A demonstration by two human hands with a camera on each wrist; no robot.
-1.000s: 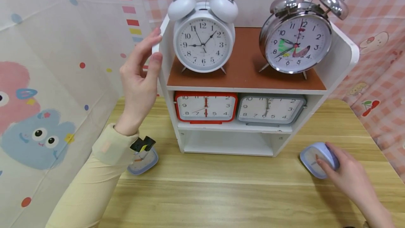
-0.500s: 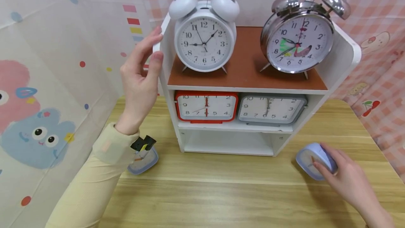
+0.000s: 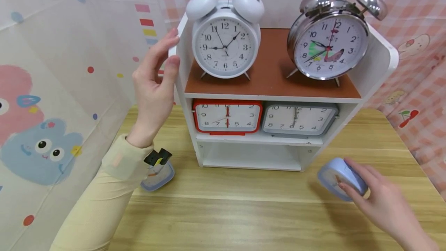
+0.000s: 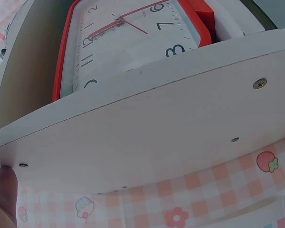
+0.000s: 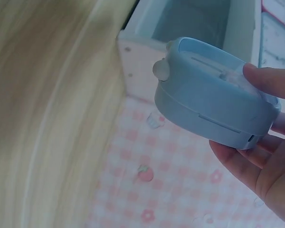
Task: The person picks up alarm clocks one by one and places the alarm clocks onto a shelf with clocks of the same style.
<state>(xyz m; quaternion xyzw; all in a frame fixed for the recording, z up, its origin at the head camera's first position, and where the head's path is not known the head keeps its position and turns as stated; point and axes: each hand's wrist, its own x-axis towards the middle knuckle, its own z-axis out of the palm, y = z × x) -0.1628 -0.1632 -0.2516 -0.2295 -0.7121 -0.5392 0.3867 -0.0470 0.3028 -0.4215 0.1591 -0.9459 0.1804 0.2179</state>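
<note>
In my right hand is a small light-blue alarm clock, pinched between thumb and fingers. The right wrist view shows this clock tilted, the thumb over its face and the fingers beneath. My left hand touches the left side panel of a white shelf with its fingertips, the fingers fairly straight. Below my left sleeve, another blue clock lies on the table, partly hidden by the wrist strap. The left wrist view shows fingers against the panel's outer face.
On the brown top shelf stand a white twin-bell alarm clock and a chrome twin-bell one. A red-framed clock and a grey one fill the middle tier. Wooden table extends in front.
The right hand has moved a little to the left with the blue clock, which now tilts more and casts a wider shadow. My left hand stays in place.
</note>
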